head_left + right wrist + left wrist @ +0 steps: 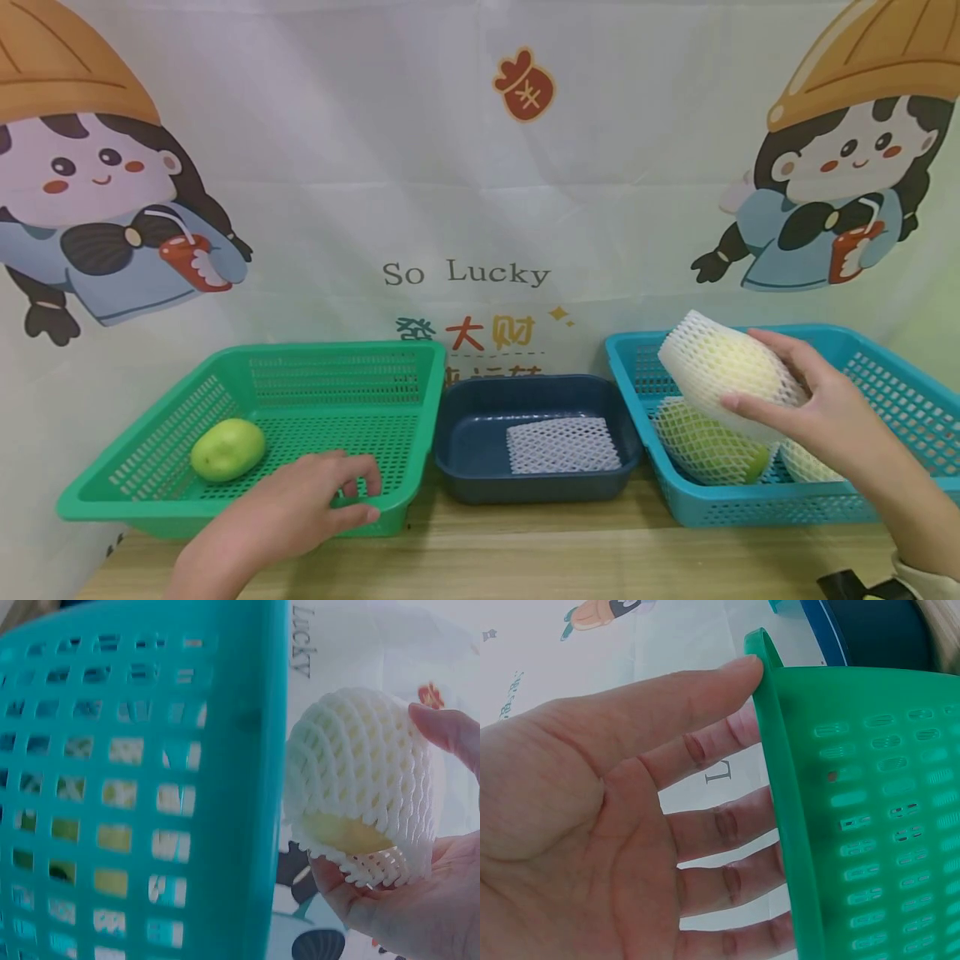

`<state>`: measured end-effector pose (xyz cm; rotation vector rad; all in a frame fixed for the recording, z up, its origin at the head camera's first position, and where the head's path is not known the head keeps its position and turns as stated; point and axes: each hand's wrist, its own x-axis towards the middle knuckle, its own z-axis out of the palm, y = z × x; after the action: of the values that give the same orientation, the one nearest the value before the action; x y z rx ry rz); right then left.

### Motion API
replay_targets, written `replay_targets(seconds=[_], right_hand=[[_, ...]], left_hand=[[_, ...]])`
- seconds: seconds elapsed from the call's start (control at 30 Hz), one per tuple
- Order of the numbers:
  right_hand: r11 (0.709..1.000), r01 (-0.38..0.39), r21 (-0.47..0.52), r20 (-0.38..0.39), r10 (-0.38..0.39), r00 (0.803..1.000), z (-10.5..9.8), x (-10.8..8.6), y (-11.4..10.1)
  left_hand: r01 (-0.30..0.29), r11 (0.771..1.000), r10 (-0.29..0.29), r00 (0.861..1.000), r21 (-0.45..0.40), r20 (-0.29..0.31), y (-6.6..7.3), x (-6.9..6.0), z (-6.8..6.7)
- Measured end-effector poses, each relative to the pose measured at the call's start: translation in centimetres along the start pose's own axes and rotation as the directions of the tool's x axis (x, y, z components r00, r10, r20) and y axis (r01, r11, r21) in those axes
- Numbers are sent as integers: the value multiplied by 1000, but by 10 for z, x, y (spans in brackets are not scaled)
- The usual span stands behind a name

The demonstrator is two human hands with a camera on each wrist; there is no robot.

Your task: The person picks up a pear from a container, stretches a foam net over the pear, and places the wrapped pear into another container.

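Observation:
My right hand [832, 404] grips a pale yellow fruit [742, 362] in a white foam net above the blue basket [772, 507]. In the right wrist view, bare yellow skin of this fruit [345, 832] shows at the net's open end. A netted green fruit [701, 442] and another netted pale fruit [806, 462] lie in that basket. My left hand [292, 504], fingers loosely bent, is at the front rim of the green basket [135, 508] and holds nothing; whether it touches the rim I cannot tell. A bare green fruit [228, 450] lies inside on the left.
Between the baskets stands a dark blue basin [536, 490] with a flat white foam net [562, 447] in it. All three containers rest on a wooden table [525, 558]. Behind them hangs a printed cloth [360, 167]. A black object [862, 586] is at the lower right.

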<state>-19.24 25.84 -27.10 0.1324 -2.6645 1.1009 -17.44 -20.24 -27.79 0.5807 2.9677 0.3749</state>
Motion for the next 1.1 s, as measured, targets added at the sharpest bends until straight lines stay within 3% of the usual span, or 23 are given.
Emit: replay_targets(seconds=[0.33, 0.57, 0.77, 1.1], right_hand=[[996, -88, -5, -47, 87, 995, -7, 13, 32], [987, -158, -16, -104, 156, 982, -3, 43, 111], [980, -182, -78, -126, 172, 977, -1, 41, 112], [950, -218, -223, -64, 209, 976, -6, 23, 76]], left_hand=[[-3, 1000, 4, 1000, -10, 8, -1, 1, 0], [-11, 1000, 11, 1000, -9, 4, -1, 0, 0], [-13, 1000, 13, 1000, -8, 6, -1, 1, 0], [2, 1000, -2, 1000, -1, 4, 0, -1, 1]])
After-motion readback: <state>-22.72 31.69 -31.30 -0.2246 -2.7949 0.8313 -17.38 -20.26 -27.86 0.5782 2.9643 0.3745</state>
